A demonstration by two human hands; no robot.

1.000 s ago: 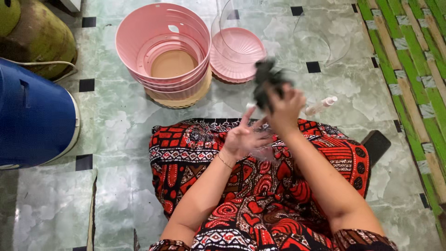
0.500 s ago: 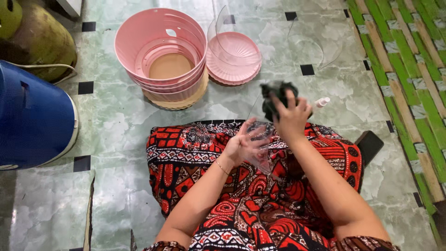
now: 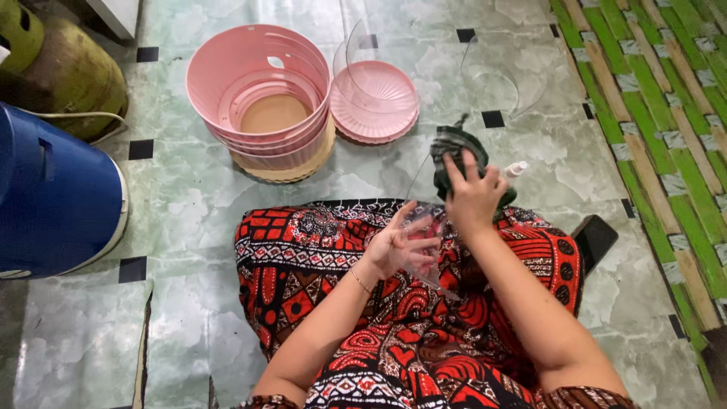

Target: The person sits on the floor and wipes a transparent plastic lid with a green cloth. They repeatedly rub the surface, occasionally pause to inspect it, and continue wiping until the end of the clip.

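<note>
Floor: green marbled tiles (image 3: 189, 204) carried everything; I sat on them with a red patterned cloth (image 3: 394, 303) over my lap.
Left hand: my left hand (image 3: 397, 246) was spread with loose fingers behind a clear plastic sheet (image 3: 424, 227), apparently bracing it from underneath.
Right hand: my right hand (image 3: 473, 198) was clenched round a dark green rag (image 3: 454, 148), pressed against the sheet's upper edge.
Bottle: a small spray bottle (image 3: 516, 168) lay just beside the rag.
Behind: stacked pink tubs (image 3: 261, 91) and pink lids (image 3: 375, 102) sat well apart.
</note>
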